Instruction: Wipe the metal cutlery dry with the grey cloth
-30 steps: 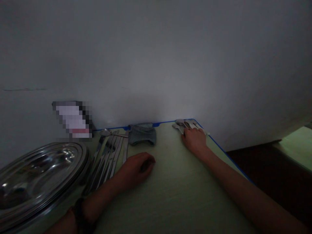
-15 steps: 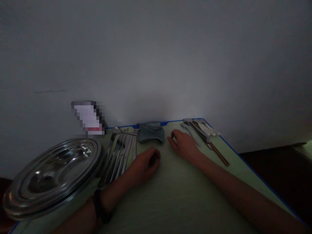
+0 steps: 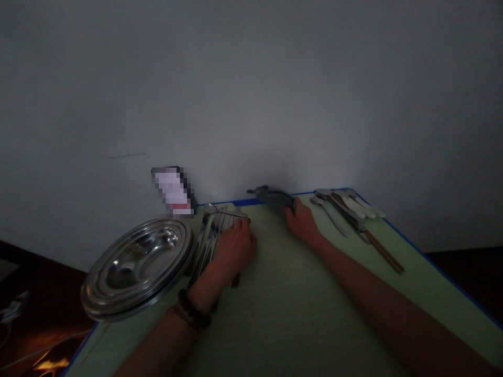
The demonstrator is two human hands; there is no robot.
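Observation:
My right hand (image 3: 303, 221) pinches a grey cloth (image 3: 274, 197) at its right end, and the cloth is lifted near the table's back edge, slightly blurred. My left hand (image 3: 237, 245) lies over the right side of a row of table knives (image 3: 207, 235), its fingers curled round one of them. That knife's lower end (image 3: 236, 280) sticks out below the palm; the rest is mostly hidden. A spoon (image 3: 223, 211) lies crosswise over the tops of the knives, close to my left fingertips.
Stacked steel plates (image 3: 137, 267) stand at the left, a propped phone (image 3: 175, 191) behind them. On the right lie spoons (image 3: 332, 217), white-handled cutlery (image 3: 359, 204) and wooden chopsticks (image 3: 384, 251). A wall (image 3: 251, 94) closes off the back of the green table (image 3: 298, 314).
My right hand has moved to the cloth, gripped it and raised it. My left hand has turned palm down and closed over the rightmost knife. The view has shifted left.

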